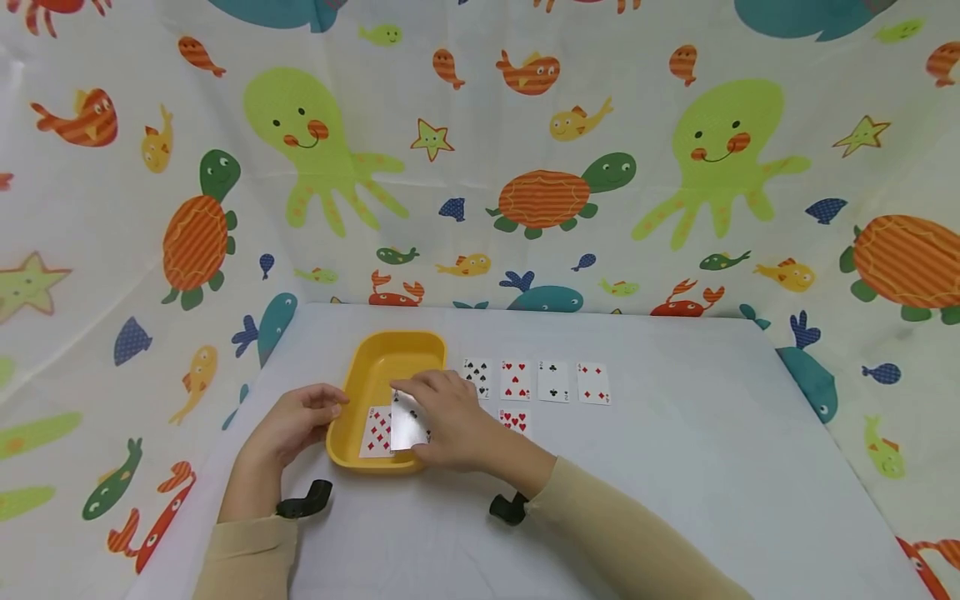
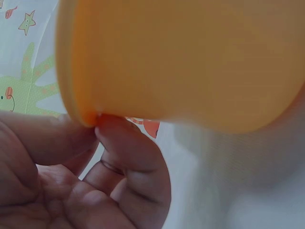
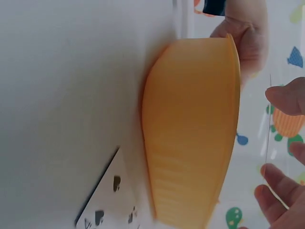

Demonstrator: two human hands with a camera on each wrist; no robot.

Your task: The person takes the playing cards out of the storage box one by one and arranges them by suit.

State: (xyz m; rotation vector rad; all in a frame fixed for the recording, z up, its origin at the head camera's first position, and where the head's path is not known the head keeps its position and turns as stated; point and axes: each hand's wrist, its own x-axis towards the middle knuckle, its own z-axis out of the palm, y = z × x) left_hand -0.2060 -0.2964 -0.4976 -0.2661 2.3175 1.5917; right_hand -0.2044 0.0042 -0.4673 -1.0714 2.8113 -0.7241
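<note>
A yellow plastic tray stands on the table at left of centre. My left hand is at its left side; in the left wrist view, thumb and finger pinch the tray's rim. My right hand holds a playing card with black pips over the tray's near right part. Seen edge-on in the right wrist view, that card is a thin line between thumb and fingertips. Inside the tray lies a diamonds card, partly covered by the held one in the head view.
Right of the tray, a face-up row has a spades card, a hearts card, a clubs card and a diamonds card. Below it, another hearts card is partly hidden by my right arm. A sea-animal curtain hangs behind.
</note>
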